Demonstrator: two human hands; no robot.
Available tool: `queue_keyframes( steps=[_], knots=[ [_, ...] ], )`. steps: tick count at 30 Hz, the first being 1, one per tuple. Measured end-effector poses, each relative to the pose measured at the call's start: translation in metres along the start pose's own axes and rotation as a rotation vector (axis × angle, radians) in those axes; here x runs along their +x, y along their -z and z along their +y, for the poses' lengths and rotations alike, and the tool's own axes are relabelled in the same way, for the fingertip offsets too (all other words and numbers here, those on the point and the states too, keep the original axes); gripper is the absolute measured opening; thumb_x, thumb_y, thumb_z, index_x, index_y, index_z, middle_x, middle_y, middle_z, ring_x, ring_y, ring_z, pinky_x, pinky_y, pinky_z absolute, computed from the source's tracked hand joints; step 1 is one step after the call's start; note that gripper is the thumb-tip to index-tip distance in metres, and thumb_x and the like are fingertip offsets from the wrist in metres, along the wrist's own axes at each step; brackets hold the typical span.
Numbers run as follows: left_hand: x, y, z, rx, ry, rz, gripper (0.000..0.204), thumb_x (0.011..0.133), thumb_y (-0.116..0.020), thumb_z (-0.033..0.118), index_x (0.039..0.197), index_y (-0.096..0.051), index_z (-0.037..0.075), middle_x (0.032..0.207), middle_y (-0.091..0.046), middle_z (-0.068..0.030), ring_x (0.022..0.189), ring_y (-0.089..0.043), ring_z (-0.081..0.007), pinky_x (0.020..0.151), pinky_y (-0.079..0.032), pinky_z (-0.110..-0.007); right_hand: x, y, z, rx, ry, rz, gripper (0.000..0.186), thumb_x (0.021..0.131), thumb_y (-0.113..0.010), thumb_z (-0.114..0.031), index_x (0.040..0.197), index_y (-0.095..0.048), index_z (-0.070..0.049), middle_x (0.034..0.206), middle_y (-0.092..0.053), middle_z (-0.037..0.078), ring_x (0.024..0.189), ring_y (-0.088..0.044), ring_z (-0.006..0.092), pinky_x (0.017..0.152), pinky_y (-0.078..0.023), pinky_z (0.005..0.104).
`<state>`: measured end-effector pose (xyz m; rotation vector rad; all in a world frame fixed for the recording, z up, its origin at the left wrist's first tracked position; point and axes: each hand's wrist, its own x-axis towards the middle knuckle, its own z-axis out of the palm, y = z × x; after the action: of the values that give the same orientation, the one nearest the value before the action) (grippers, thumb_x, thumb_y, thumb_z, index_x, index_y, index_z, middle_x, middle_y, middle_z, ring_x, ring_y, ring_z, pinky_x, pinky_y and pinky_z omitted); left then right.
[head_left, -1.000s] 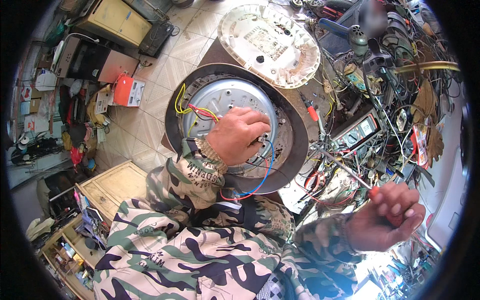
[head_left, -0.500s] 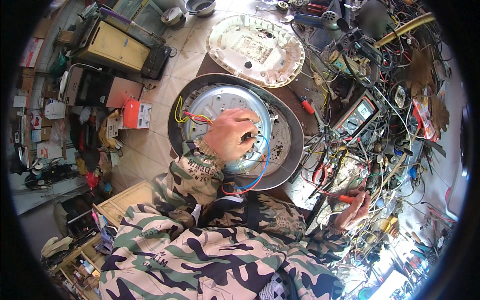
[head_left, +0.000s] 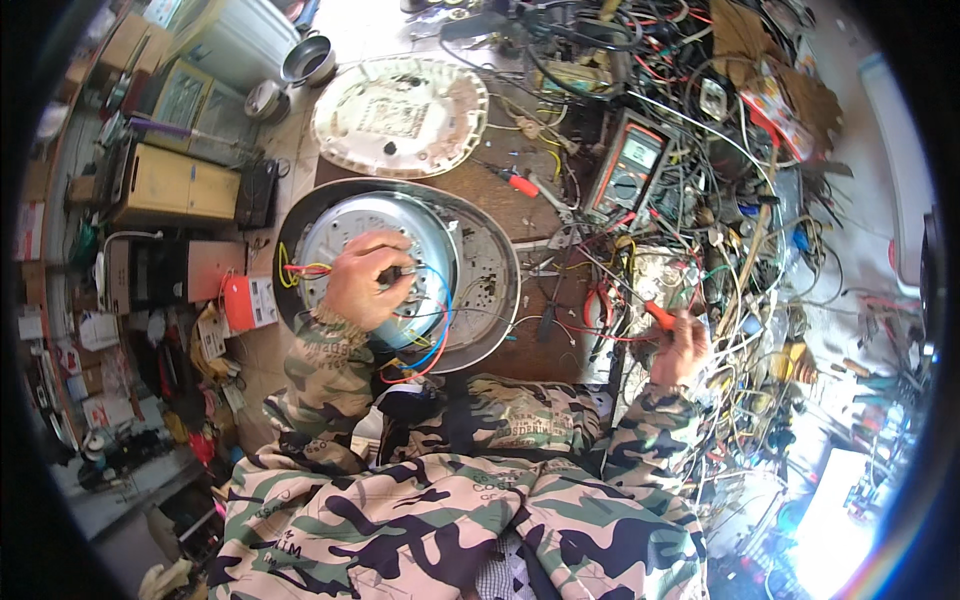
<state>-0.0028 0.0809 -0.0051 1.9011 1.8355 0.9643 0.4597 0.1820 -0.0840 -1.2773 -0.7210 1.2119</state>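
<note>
My left hand [head_left: 368, 285] is closed in a pinch over a round silver metal plate [head_left: 335, 220] inside a dark oval housing [head_left: 505, 230]. A blue wire [head_left: 446, 310] curves away from its fingertips, and the pinched end is mostly hidden. Yellow and red wires [head_left: 290, 268] come out beside the left wrist. Over the cluttered right side of the bench, my right hand [head_left: 682, 352] is closed around a red-handled tool [head_left: 660, 315] with a thin dark shaft. Whether it is a screwdriver or a test probe, I cannot tell.
A digital multimeter [head_left: 630, 168] lies beyond the right hand, among tangled cables [head_left: 740, 215]. A red screwdriver [head_left: 520, 185] and red-handled pliers [head_left: 598, 306] rest on the brown bench [head_left: 545, 225]. Behind the housing lies a white oval cover [head_left: 400, 115].
The view has swung, so the bench sits further left. My left hand keeps its pinch over the plate. My right hand has lifted the red-handled tool nearer the pliers, its shaft now pointing up and left.
</note>
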Motion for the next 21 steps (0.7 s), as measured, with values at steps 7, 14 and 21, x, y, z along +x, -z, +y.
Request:
queue_keyframes(
  steps=[7, 14, 21],
  knots=[
    [-0.006, -0.003, 0.003, 0.010, 0.060, 0.007, 0.020, 0.070, -0.079, -0.002, 0.088, -0.071, 0.001, 0.105, -0.070, -0.0151, 0.099, -0.070, -0.0304, 0.084, -0.057, -0.039, -0.024, -0.014, 0.084, 0.051, 0.020, -0.085, 0.014, 0.087, -0.074, 0.006, 0.090, -0.063, -0.004, 0.089, -0.069, 0.004, 0.074, -0.060, 0.0110, 0.070, -0.052, 0.0277],
    [-0.005, 0.000, 0.003, 0.015, 0.041, 0.014, 0.020, 0.068, -0.080, 0.005, 0.087, -0.072, 0.005, 0.102, -0.071, -0.0139, 0.100, -0.069, -0.0321, 0.087, -0.055, -0.040, -0.016, -0.080, 0.071, -1.150, 0.543, -0.322, 0.019, 0.079, -0.077, -0.010, 0.091, -0.066, -0.001, 0.091, -0.066, 0.019, 0.086, -0.064, 0.0408, 0.074, -0.051, 0.0481],
    [0.000, 0.004, -0.003, 0.020, -0.031, 0.049, 0.016, 0.072, -0.079, 0.014, 0.085, -0.073, 0.007, 0.104, -0.073, -0.0109, 0.100, -0.069, -0.0310, 0.089, -0.054, -0.044, 0.046, -0.227, 0.111, -1.230, 0.879, -0.548, 0.039, 0.085, -0.071, -0.019, 0.119, -0.061, -0.003, 0.112, -0.062, 0.018, 0.101, -0.061, 0.0387, 0.084, -0.052, 0.0474]
  ],
)
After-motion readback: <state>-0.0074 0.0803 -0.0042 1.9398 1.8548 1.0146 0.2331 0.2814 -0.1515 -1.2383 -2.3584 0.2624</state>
